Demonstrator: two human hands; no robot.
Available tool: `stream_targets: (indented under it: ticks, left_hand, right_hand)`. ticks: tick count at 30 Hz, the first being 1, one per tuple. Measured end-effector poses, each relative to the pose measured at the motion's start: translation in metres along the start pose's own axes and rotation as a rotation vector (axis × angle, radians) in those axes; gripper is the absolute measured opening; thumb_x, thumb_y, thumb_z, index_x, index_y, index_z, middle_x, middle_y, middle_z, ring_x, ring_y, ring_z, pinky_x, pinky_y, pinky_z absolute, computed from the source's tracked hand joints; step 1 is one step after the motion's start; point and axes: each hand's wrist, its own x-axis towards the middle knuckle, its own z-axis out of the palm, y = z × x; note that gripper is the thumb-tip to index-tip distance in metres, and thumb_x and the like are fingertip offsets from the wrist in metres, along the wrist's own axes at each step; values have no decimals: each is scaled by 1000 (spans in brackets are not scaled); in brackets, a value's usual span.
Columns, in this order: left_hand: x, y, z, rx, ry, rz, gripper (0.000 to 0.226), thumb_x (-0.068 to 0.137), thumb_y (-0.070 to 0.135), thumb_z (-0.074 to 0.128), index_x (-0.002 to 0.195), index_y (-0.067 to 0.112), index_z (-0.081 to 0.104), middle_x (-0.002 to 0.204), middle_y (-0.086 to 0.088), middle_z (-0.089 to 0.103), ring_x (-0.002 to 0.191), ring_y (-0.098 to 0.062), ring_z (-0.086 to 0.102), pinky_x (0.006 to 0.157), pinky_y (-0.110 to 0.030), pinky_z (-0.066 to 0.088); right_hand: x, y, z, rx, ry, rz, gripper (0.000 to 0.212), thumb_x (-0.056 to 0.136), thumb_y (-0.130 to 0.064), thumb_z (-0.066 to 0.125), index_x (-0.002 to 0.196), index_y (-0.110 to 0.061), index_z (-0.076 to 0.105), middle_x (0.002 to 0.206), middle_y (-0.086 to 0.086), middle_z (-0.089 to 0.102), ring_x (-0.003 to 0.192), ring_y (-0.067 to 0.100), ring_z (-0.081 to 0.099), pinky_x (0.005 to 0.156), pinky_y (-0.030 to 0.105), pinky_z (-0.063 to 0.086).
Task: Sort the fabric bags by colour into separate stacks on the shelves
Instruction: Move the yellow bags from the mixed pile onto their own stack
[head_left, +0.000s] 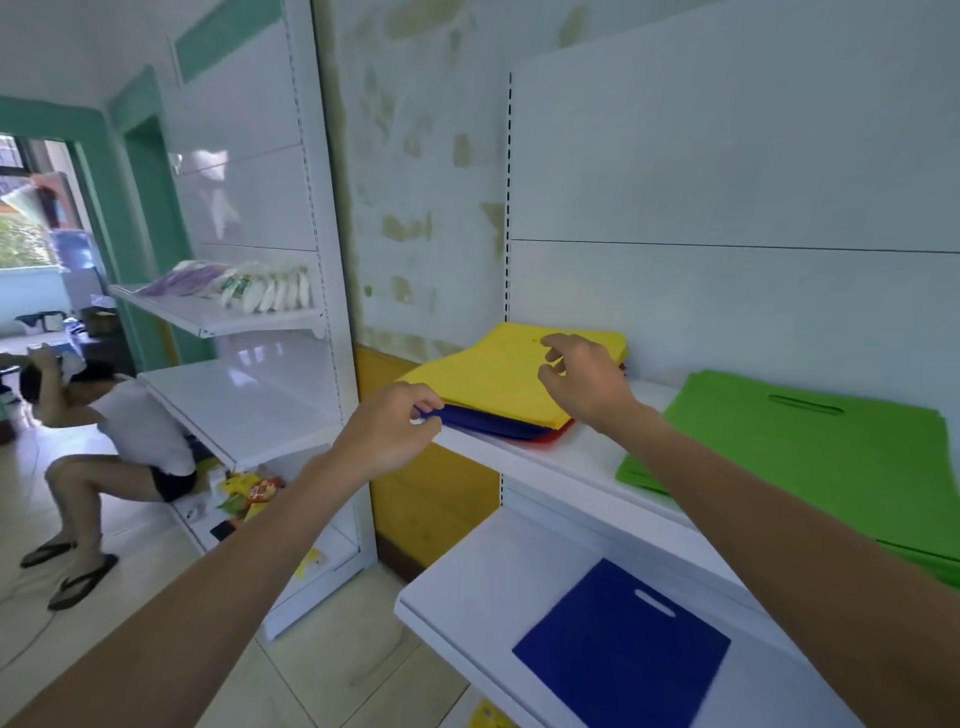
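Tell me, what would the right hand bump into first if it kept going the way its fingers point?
Most likely the yellow bags on top of the mixed pile. The right hand sits just above them, fingers curled down toward the fabric. Depth is unclear, so it may already touch.

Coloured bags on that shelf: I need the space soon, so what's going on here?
A person is sorting fabric bags by colour. The left hand pinches the blue bags in a mixed pile on the upper shelf, beneath the yellow bags, with a red layer at the bottom. The right hand is over the yellow top, fingers loosely curled. A green stack lies further right, and a single blue bag lies on the lower shelf.
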Motion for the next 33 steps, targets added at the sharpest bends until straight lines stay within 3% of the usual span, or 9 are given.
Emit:
stream_targets:
  ticks: [13,19,22,24,26,28,33]
  left_hand:
    - [123,-58,26,-27,-8,58,23,91,19,54,112,18,63,116,0,59,98,-9,53,82,-24,42]
    - [172,-85,54,11,-72,27,27,90,23,55,117,19,60,124,-6,53,114,-19,51,92,-30,41]
    - [199,-97,68,70,-150,16,34,92,29,52,124,19,55,130,-9,48,122,-25,45,101,-36,38]
    - [216,-104,76,133,-194,17,41,92,36,51,128,17,51,131,-11,48,121,-28,44,100,-38,38]
    - [230,-108,83,161,-222,8,48,90,42,51,129,14,49,129,-12,49,118,-29,46,98,-37,39]
    - [242,-112,87,129,-245,12,52,89,43,54,130,11,47,128,-12,51,117,-28,49,96,-35,40]
    - [261,-121,97,-45,-162,92,50,83,30,64,126,10,48,126,-10,53,116,-26,49,91,-34,42]
  right_hand:
    - [115,41,41,-27,22,104,40,91,-15,50,131,-7,49,121,11,58,109,27,55,91,40,46]
    - [124,81,45,-134,37,256,36,91,-18,51,125,-10,53,119,9,59,108,26,55,91,40,47]
    - [126,91,36,-264,62,422,33,91,-22,49,122,-10,52,120,10,57,108,30,54,86,36,44]
    - [125,92,32,-391,-71,602,25,90,-25,47,107,-7,53,114,14,56,96,31,56,77,32,42]
    - [122,91,33,-367,-276,762,20,91,-27,47,92,-8,51,103,14,60,81,27,59,68,30,45]
    - [121,91,43,-288,-348,858,24,91,-30,49,95,-6,50,96,15,61,76,26,60,64,29,47]
    - [125,83,77,-410,13,880,34,89,-27,56,113,-3,51,117,15,53,108,32,55,82,35,45]
